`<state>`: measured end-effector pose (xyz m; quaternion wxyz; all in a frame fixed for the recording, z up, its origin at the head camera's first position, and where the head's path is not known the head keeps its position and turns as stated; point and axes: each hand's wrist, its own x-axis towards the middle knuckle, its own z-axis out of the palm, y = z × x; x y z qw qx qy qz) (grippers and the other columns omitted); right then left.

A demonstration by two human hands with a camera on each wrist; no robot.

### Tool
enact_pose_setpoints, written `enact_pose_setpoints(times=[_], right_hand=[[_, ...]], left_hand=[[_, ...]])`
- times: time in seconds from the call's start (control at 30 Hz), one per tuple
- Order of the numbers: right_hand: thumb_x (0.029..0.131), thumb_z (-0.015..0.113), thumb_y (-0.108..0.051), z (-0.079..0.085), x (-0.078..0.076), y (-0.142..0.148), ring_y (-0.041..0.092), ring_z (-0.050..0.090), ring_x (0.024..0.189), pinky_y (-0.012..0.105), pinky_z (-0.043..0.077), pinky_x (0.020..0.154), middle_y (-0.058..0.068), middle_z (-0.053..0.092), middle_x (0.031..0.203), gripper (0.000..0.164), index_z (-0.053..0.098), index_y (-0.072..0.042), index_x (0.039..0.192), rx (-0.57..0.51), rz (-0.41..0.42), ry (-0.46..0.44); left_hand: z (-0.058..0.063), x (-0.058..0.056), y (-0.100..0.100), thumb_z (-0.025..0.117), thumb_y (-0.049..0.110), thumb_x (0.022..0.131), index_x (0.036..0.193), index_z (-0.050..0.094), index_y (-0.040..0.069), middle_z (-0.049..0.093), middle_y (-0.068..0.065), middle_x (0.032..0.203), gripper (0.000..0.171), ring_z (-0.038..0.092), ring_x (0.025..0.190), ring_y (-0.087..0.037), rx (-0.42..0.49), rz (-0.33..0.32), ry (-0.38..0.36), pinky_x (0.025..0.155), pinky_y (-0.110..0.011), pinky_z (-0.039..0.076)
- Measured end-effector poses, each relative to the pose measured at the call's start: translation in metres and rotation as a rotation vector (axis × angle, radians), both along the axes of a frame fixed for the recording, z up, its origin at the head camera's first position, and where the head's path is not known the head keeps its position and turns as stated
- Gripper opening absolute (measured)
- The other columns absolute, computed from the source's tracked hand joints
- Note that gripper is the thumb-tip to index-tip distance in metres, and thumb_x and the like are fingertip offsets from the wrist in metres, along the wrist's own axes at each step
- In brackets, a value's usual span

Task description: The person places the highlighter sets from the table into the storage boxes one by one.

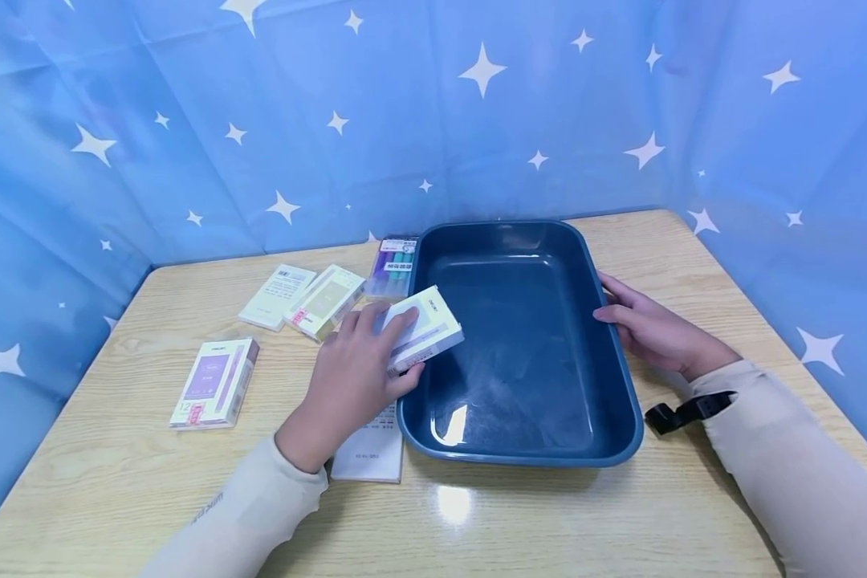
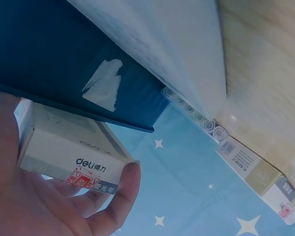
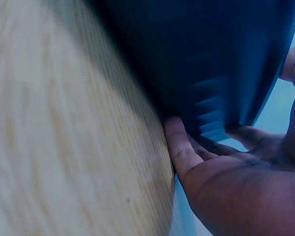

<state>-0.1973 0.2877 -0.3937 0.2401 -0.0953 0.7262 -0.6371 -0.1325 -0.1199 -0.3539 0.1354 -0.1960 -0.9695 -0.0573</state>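
Observation:
A white marker-pen box (image 1: 425, 327) with a grey panel and deli lettering is gripped in my left hand (image 1: 357, 361), tilted over the left rim of a dark blue plastic bin (image 1: 520, 353). The left wrist view shows the thumb and fingers on either side of the box (image 2: 83, 147). At the bin's right side, my right hand (image 1: 646, 329) holds the wall, thumb over the rim and fingers against the outside. Those fingers (image 3: 182, 147) press low on the outer wall in the right wrist view. Inside the bin only its bare floor shows.
Left of the bin lie a purple-panelled box (image 1: 213, 384), a yellowish box (image 1: 327, 303), a white box (image 1: 278, 295) and a clear pack of coloured pens (image 1: 392, 269). Another white box (image 1: 368, 455) lies partly under my left hand. A starry blue curtain (image 1: 405, 120) borders the wooden table.

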Motion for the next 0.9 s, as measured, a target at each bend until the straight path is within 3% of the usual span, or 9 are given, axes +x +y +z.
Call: enact_pose_setpoints(times=[0.27, 0.33, 0.4, 0.47, 0.57, 0.63, 0.73, 0.83, 0.9], right_hand=[[0.107, 0.044, -0.023, 0.0005, 0.0021, 0.0002, 0.004, 0.063, 0.085, 0.020, 0.053, 0.087, -0.012, 0.059, 0.125, 0.074, -0.006, -0.025, 0.162, 0.014, -0.014, 0.000], [0.107, 0.044, -0.023, 0.0005, 0.0022, 0.0004, 0.003, 0.063, 0.091, 0.020, 0.053, 0.087, -0.014, 0.058, 0.128, 0.073, -0.005, -0.024, 0.162, 0.013, -0.018, 0.008], [0.108, 0.043, -0.023, 0.0007, 0.0022, 0.0005, 0.003, 0.062, 0.081, 0.019, 0.053, 0.086, -0.013, 0.060, 0.124, 0.073, -0.005, -0.024, 0.162, 0.025, -0.021, 0.012], [0.108, 0.043, -0.024, 0.0010, 0.0022, -0.0002, 0.002, 0.061, 0.082, 0.019, 0.052, 0.087, -0.013, 0.056, 0.128, 0.073, -0.006, -0.025, 0.162, 0.037, -0.020, 0.007], [0.107, 0.043, -0.026, 0.0020, 0.0019, -0.0018, 0.001, 0.060, 0.085, 0.018, 0.051, 0.088, -0.001, 0.049, 0.141, 0.073, -0.005, -0.028, 0.161, 0.054, -0.020, 0.001], [0.108, 0.043, -0.026, 0.0025, 0.0017, -0.0026, -0.001, 0.061, 0.102, 0.017, 0.050, 0.091, 0.007, 0.036, 0.154, 0.072, -0.005, -0.029, 0.161, 0.055, -0.016, 0.002], [0.108, 0.042, -0.026, 0.0022, 0.0011, -0.0023, -0.002, 0.059, 0.110, 0.017, 0.050, 0.092, 0.014, 0.024, 0.161, 0.072, -0.006, -0.030, 0.161, 0.055, -0.011, 0.005], [0.108, 0.043, -0.026, 0.0014, 0.0005, -0.0013, 0.001, 0.062, 0.098, 0.018, 0.051, 0.090, 0.005, 0.039, 0.152, 0.072, -0.005, -0.029, 0.161, 0.056, -0.020, 0.008], [0.108, 0.044, -0.026, 0.0010, 0.0001, -0.0004, 0.004, 0.061, 0.081, 0.019, 0.052, 0.086, -0.003, 0.053, 0.135, 0.072, -0.004, -0.028, 0.162, 0.056, -0.026, 0.012]], left_hand=[[0.0006, 0.0016, 0.0016, 0.067, 0.054, 0.087, 0.146, 0.050, 0.028, 0.051, -0.015, 0.142, 0.067, 0.057, 0.116, -0.037, -0.023, -0.006, 0.053, 0.076, -0.050, 0.058], [0.0003, 0.0008, 0.0021, 0.067, 0.055, 0.088, 0.147, 0.049, 0.028, 0.052, -0.015, 0.141, 0.067, 0.057, 0.115, -0.037, -0.028, -0.011, 0.062, 0.073, -0.048, 0.059], [-0.0006, 0.0007, 0.0022, 0.065, 0.055, 0.088, 0.147, 0.049, 0.028, 0.051, -0.015, 0.142, 0.067, 0.057, 0.115, -0.037, -0.040, -0.013, 0.060, 0.074, -0.049, 0.059], [-0.0014, 0.0010, 0.0020, 0.064, 0.056, 0.089, 0.148, 0.048, 0.028, 0.051, -0.015, 0.142, 0.067, 0.057, 0.116, -0.038, -0.056, -0.013, 0.059, 0.074, -0.049, 0.059], [-0.0022, 0.0014, 0.0010, 0.063, 0.056, 0.089, 0.148, 0.048, 0.028, 0.051, -0.016, 0.141, 0.067, 0.057, 0.116, -0.038, -0.069, -0.012, 0.068, 0.075, -0.049, 0.059], [-0.0024, 0.0015, 0.0006, 0.063, 0.055, 0.089, 0.148, 0.047, 0.028, 0.051, -0.016, 0.141, 0.067, 0.057, 0.116, -0.038, -0.065, -0.013, 0.075, 0.075, -0.049, 0.058], [-0.0027, 0.0017, 0.0005, 0.064, 0.055, 0.089, 0.148, 0.047, 0.028, 0.051, -0.016, 0.141, 0.066, 0.057, 0.116, -0.038, -0.047, -0.013, 0.072, 0.075, -0.049, 0.058], [-0.0032, 0.0017, 0.0010, 0.064, 0.055, 0.089, 0.148, 0.047, 0.029, 0.051, -0.016, 0.142, 0.066, 0.056, 0.117, -0.038, -0.030, -0.013, 0.062, 0.077, -0.050, 0.058], [-0.0033, 0.0016, 0.0015, 0.064, 0.054, 0.090, 0.148, 0.047, 0.029, 0.050, -0.016, 0.143, 0.066, 0.055, 0.118, -0.038, -0.022, -0.015, 0.053, 0.080, -0.051, 0.057]])
